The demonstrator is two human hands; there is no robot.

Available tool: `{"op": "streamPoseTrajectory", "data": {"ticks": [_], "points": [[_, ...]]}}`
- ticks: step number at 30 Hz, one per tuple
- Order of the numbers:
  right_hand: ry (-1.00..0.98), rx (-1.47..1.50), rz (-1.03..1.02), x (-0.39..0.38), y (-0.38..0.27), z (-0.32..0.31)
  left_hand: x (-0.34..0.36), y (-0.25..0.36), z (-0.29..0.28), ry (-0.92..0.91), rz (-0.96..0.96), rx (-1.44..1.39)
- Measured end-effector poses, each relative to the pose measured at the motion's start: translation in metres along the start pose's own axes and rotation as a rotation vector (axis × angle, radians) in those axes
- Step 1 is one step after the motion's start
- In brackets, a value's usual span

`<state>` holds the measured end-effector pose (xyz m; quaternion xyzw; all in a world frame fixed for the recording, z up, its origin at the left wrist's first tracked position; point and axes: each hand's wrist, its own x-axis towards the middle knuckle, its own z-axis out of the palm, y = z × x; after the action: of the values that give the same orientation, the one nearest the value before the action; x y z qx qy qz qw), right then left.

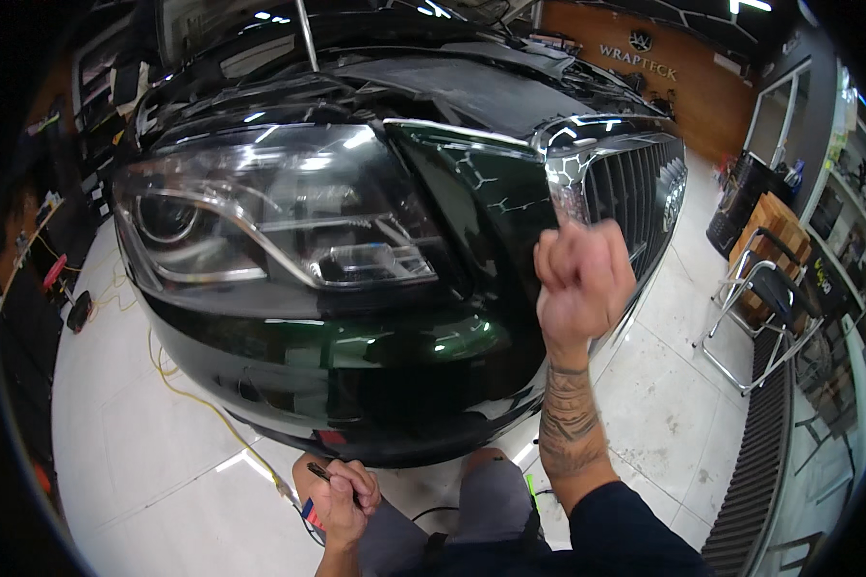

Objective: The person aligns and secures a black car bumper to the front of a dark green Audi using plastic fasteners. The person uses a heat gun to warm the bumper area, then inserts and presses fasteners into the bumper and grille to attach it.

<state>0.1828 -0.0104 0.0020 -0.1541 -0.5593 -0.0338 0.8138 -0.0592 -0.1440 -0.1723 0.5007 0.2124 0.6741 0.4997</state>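
A car's glossy dark green front bumper [375, 361] fills the middle, below a large clear headlight [289, 212]. My right hand [587, 279] is raised at the bumper's edge beside the chrome-framed grille [635, 183]. Its fingers are curled, one finger points up along the edge, and motion blurs it slightly; whether anything is inside is hidden. Low down, over my left knee, my left hand [344, 505] is closed around a slim dark pen-like tool [319, 471], whose end pokes out past the fingers. A small red and blue piece [312, 514] shows beside that hand.
The hood is up, with a prop rod [306, 34] at the back. A yellow cord [207, 409] runs over the white tiled floor [115, 471] at left. A folding chair [765, 293] and a floor grate [755, 462] lie to the right.
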Motion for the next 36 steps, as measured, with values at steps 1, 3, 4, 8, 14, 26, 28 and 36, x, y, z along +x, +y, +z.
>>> {"op": "streamPoseTrajectory", "data": {"ticks": [1, 3, 4, 8, 14, 26, 28, 36], "points": [[0.037, -0.195, 0.012, -0.003, 0.014, 0.012, 0.001, -0.003, 0.001, -0.005, -0.009, -0.044], [-0.088, 0.061, 0.061, -0.001, 0.021, 0.015, 0.010, -0.007, 0.006, -0.058, -0.030, -0.118], [-0.138, 0.192, 0.088, -0.001, 0.021, 0.014, 0.017, -0.005, 0.013, -0.120, -0.019, -0.087], [-0.183, 0.491, 0.113, 0.003, 0.022, 0.013, 0.058, -0.005, 0.056, -0.378, 0.066, -0.019], [-0.111, -0.070, -0.008, 0.008, 0.025, 0.011, 0.122, -0.022, 0.096, -0.468, 0.366, 0.221], [-0.706, -0.669, -0.315, -0.081, 0.027, -0.085, 0.124, -0.020, 0.095, -0.553, 0.439, 0.135], [-0.716, -0.673, -0.284, -0.086, 0.023, -0.081, 0.129, -0.014, 0.101, -0.553, 0.449, 0.226], [-0.917, -0.471, -0.182, -0.017, 0.012, -0.050, 0.140, -0.020, 0.105, -0.397, 0.545, 0.218]]}}
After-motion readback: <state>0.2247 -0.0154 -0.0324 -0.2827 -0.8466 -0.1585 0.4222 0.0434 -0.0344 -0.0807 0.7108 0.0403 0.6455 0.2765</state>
